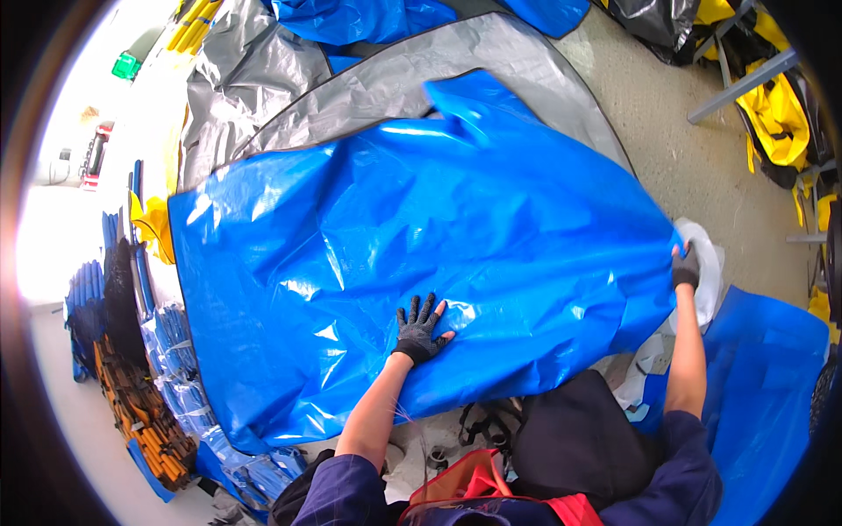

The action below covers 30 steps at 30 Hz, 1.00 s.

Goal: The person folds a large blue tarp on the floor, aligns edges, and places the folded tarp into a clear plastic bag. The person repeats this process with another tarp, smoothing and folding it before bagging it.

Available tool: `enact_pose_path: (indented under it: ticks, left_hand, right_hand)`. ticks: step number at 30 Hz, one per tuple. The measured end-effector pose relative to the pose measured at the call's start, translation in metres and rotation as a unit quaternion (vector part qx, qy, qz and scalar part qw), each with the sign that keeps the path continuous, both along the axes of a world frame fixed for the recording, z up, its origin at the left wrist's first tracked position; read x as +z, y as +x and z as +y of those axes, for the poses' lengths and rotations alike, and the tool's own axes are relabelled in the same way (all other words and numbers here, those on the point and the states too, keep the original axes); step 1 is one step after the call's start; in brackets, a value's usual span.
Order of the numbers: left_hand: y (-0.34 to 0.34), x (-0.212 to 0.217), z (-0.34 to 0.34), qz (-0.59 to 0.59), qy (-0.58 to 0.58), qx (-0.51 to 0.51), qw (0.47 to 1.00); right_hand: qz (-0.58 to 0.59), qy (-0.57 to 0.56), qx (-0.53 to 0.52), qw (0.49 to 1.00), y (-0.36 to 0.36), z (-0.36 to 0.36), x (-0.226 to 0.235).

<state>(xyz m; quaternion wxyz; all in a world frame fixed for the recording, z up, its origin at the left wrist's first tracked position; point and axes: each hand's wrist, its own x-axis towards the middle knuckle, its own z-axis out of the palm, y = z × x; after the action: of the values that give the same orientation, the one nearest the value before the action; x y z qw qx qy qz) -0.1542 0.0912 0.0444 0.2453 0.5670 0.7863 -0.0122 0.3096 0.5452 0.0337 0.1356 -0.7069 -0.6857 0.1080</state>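
A large, creased blue tarp (351, 219) with a dark edge spreads out before me. My left hand (418, 331), in a dark dotted glove with thumb and index tips bare, lies flat on it with fingers spread. At the tarp's right corner my right hand (687, 263), also gloved, grips the edge, and folds run from there across the sheet. Under the tarp's far side shows a silver-grey sheet (465, 57) with a dark border. A flap of the blue tarp is folded up at its far edge.
Wrapped blue bundles (180, 346) and orange-brown bundles (145, 421) lie along the left. A white plastic roll or bag (709, 263) is beside my right hand. Another blue sheet (763, 377) lies at the right. Yellow and black material (776, 114) and a metal leg (745, 85) stand far right.
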Motion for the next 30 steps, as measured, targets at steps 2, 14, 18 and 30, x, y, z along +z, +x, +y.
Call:
enact_pose_path:
  ticks: [2,14,18,30]
  left_hand:
    - [0.002,-0.010,0.010,0.011,-0.001,-0.021,1.000]
    - [-0.013,-0.016,0.002,0.060,-0.029,0.163,0.984]
    - [-0.009,-0.017,0.029,0.088,0.026,0.085,0.992]
    - [-0.183,0.011,0.113,0.202,0.141,0.133,0.960]
  right_hand:
    - [-0.022,-0.110,0.017,0.994,0.023,0.005,-0.014]
    - [0.179,0.144,0.172,0.958,-0.118,-0.065,0.219]
    - [-0.133,-0.319,0.128,0.929,0.059,-0.003,0.051]
    - [0.011,0.120,0.146,0.982,-0.123,-0.006,0.068]
